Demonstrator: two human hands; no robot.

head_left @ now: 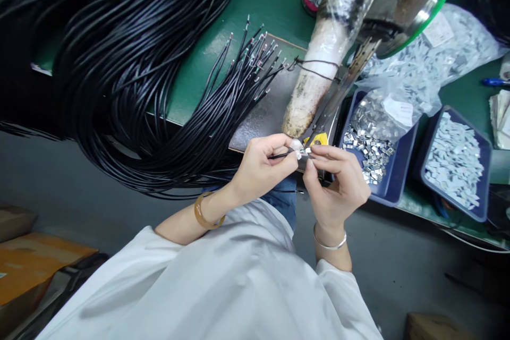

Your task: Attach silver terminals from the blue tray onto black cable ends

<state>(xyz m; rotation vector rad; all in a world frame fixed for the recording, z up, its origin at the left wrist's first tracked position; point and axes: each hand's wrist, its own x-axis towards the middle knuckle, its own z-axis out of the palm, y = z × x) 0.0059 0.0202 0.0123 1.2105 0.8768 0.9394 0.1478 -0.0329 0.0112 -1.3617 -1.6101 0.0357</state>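
My left hand [265, 166] is closed in a pinch on a black cable [280, 156], close to its stripped end. A small white covering shows on or near that thumb and fingertip. Facing it, my right hand [338, 183] pinches a tiny silvery-white piece [308, 151] at the cable's end; its exact kind is too small to make out. Both sets of fingertips nearly meet just in front of a machine's metal arm [338, 95] and a yellow label [316, 139]. To the left lies a bundle of black cables [223, 101] with bared ends.
A blue tray [392, 191] of small metal pieces stands right of my hand, beside another blue tray [484, 170] of pale pieces. Behind them lies a plastic bag [464, 37]. A wrapped white tube [319, 58] slants overhead. Coiled cables [131, 37] cover the green table's left.
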